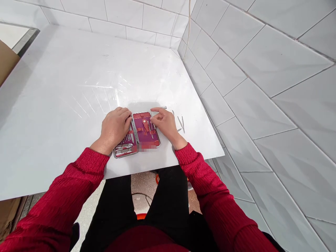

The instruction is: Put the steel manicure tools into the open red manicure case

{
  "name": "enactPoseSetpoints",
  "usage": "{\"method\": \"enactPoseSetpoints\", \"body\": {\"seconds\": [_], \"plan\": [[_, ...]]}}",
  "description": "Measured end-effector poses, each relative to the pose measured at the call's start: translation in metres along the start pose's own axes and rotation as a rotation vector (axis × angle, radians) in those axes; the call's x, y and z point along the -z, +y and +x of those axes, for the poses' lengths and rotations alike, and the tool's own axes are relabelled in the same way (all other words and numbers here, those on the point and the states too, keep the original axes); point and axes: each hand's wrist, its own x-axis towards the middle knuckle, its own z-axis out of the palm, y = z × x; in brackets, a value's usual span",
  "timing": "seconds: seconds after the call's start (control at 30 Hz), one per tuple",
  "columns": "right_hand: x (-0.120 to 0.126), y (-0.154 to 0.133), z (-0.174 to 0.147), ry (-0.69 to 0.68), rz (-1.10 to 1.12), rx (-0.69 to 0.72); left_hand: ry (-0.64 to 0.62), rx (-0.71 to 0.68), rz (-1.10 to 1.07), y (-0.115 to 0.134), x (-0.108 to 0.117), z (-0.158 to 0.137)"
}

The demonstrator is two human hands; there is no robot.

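A manicure case [147, 137] with a red and purple lining lies opened flat on the table. My left hand [115, 124] curls over the upper part of its left half, fingers together and gripping it. Nail clippers [124, 150] and several slim metal tools sit in that half, partly under the hand. On the right half is a red strap with a snap [145, 124], with a small tool beside it. My right hand [165, 122] pinches a thin metal tool [151, 117], held upright at the right half's upper edge; its kind is too small to tell.
Tweezers [181, 123] and several small metal tools lie on the white table [65, 70] to the right of my right hand. A clear plastic piece [99, 94] lies behind the case. A tiled wall [236, 87] borders the right side.
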Motion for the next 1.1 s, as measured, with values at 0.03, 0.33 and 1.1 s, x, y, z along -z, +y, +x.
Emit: {"method": "enactPoseSetpoints", "body": {"seconds": [0.03, 0.33, 1.1], "plan": [[0.000, 0.000, 0.000, -0.003, -0.015, 0.000, 0.001, -0.001, 0.001, 0.000, 0.000, 0.000], [-0.002, -0.003, -0.005, -0.027, -0.099, 0.037, -0.009, -0.003, -0.001, 0.000, 0.000, 0.000], [-0.009, -0.018, -0.009, -0.046, -0.476, 0.116, -0.002, -0.003, -0.009, 0.000, 0.000, 0.000]]}}
